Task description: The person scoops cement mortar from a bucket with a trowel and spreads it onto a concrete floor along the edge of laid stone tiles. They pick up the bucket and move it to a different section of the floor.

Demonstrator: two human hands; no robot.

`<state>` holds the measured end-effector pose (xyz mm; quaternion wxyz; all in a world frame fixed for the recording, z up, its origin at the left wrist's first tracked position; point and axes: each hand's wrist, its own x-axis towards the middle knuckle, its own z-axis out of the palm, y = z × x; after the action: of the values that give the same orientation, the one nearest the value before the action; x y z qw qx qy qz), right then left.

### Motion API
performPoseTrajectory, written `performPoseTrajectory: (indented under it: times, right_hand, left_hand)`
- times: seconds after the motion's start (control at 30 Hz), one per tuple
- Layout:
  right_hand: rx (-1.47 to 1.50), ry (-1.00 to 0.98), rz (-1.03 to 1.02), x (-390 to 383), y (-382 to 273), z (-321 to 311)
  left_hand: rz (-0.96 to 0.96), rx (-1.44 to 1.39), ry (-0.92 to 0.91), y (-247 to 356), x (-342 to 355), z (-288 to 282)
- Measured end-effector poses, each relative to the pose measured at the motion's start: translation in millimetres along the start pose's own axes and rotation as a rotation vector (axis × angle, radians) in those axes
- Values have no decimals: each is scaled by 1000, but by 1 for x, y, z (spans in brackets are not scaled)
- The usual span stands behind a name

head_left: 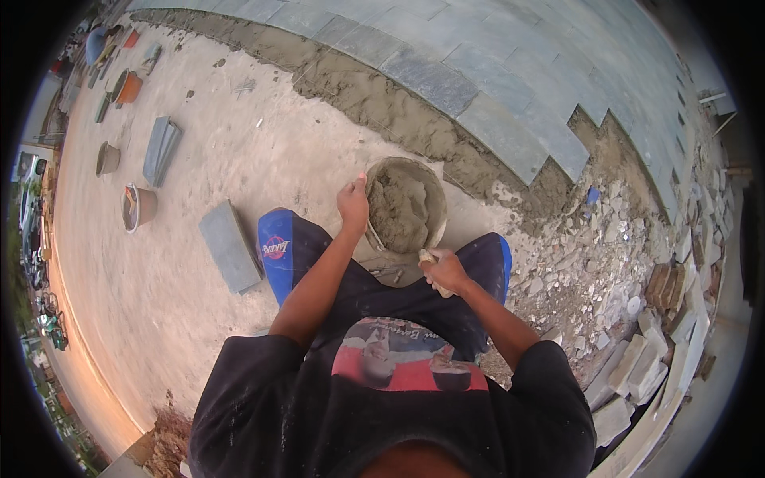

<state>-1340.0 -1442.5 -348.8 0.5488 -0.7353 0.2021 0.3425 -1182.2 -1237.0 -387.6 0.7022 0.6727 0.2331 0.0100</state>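
Note:
Between my knees stands a round bucket (442,199) filled with wet grey mortar (402,203). My left hand (353,205) is closed at the left side of its rim. Just below the rim on the near right, my right hand (446,272) is wrapped round a pale, wood-coloured piece (428,257) that looks like a handle. Whatever else belongs to that piece is hidden by the hand. Beyond the bucket a bed of wet mortar (382,99) runs along the edge of the laid grey stone tiles (510,135).
Loose tiles (230,245) lie by my left knee, with another tile stack (162,151) farther off. Several buckets, one of them orange (127,86), stand at the left. Stone rubble (578,263) covers the ground at right, beside broken slabs (637,366). A person (97,44) is at the far left.

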Motion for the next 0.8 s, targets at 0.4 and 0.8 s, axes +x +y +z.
performPoseTrajectory:
  times: [0.4,0.8]
  right_hand:
    - [248,-91,-94,28,-12,31]
    - [63,67,-130,-23,-21,-41]
  left_hand:
    - [-21,36,-82,-6,0,-12]
    - [-137,-149,-88,-2,12,-13]
